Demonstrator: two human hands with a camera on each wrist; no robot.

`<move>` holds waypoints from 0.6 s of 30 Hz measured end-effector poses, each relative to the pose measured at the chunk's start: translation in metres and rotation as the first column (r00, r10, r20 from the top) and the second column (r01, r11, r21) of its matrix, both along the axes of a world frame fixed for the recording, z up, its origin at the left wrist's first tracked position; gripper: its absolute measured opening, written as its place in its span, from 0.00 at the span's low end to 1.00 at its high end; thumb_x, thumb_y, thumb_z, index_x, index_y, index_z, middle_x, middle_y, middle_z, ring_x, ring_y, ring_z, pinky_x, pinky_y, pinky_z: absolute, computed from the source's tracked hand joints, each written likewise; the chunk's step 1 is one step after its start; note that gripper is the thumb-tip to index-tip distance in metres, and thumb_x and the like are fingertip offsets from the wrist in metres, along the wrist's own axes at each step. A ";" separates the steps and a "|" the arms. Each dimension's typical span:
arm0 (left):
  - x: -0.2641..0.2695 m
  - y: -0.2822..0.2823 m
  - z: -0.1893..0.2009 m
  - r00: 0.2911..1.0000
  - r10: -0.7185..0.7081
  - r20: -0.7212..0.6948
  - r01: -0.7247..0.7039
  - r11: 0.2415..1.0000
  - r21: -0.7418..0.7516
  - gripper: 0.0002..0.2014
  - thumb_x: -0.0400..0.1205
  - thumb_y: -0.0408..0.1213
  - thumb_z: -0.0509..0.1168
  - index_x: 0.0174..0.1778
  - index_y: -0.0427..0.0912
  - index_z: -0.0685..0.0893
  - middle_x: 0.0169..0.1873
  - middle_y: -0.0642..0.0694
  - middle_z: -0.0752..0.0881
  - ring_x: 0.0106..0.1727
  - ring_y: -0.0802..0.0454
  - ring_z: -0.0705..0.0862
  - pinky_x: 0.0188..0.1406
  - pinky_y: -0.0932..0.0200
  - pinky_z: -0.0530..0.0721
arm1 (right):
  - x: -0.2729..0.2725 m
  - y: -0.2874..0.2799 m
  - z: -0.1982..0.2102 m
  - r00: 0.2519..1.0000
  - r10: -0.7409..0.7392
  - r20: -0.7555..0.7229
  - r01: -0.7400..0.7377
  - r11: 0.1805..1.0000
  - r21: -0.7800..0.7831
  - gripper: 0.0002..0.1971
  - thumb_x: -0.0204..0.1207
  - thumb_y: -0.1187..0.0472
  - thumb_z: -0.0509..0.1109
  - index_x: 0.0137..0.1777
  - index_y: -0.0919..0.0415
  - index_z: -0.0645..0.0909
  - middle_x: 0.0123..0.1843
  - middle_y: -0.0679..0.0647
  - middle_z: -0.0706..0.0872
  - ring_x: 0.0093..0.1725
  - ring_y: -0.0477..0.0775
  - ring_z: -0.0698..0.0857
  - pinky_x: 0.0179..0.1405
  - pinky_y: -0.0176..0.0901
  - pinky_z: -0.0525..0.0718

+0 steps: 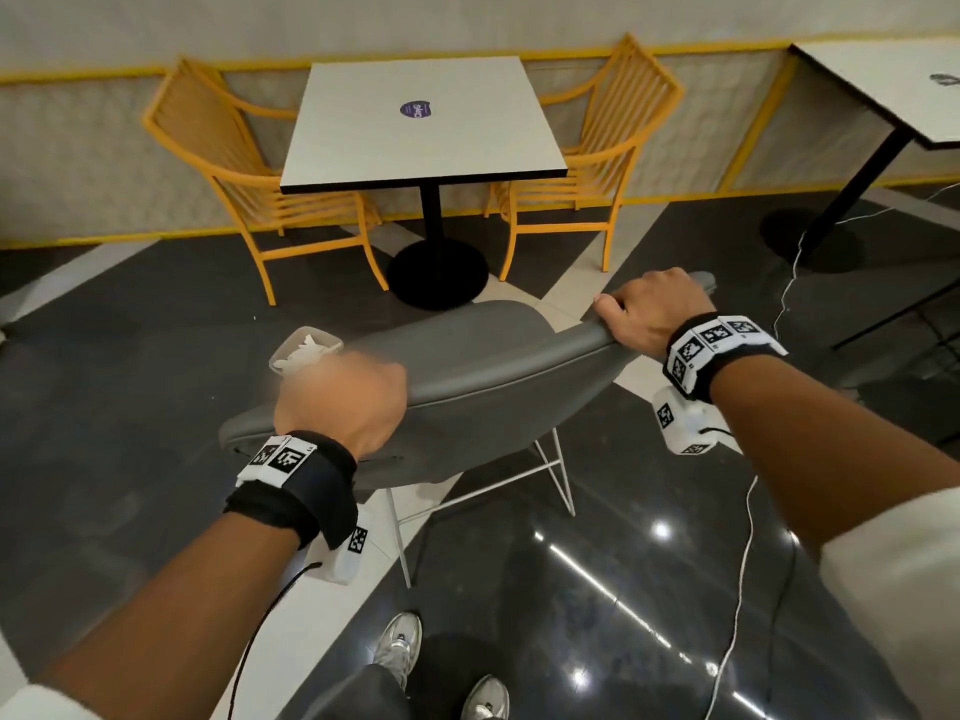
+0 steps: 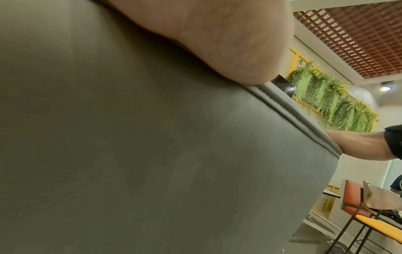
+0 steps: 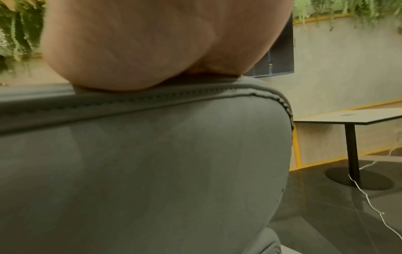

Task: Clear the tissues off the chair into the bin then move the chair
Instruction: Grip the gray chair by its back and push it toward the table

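Grey chair [image 1: 467,366] on the dark tiled floor [image 1: 130,356], backrest toward the camera wearer, thin white wire legs under it. Right hand [image 1: 644,314] on the top edge of the backrest near its right end; grip clenched round that edge, thumb on the near side. Left hand [image 1: 340,394] over the top edge near the left end, blurred; grip appears wrapped on the chair, palm pressed to the upholstery in the left wrist view. Clear bin [image 1: 306,350] with white tissues [image 1: 304,352] inside, on the floor just beyond the left hand. White tabletop [image 1: 421,116] between two yellow chairs [image 1: 244,168] at the far wall.
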State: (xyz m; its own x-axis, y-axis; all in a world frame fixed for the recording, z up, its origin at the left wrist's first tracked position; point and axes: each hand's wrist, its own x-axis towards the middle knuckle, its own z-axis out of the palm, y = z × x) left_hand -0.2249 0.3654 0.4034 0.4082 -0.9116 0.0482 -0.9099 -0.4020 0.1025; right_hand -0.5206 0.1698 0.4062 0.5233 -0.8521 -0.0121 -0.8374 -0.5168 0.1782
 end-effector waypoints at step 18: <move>0.074 -0.024 0.000 0.992 -0.082 0.093 0.089 0.994 -0.071 0.24 0.79 0.51 0.50 0.28 0.43 0.83 0.22 0.47 0.78 0.29 0.40 0.79 0.34 0.55 0.71 | 0.002 0.032 -0.009 0.978 -0.010 0.208 0.016 1.000 -0.027 0.29 0.82 0.41 0.46 0.32 0.52 0.84 0.27 0.51 0.84 0.31 0.55 0.83 0.50 0.52 0.82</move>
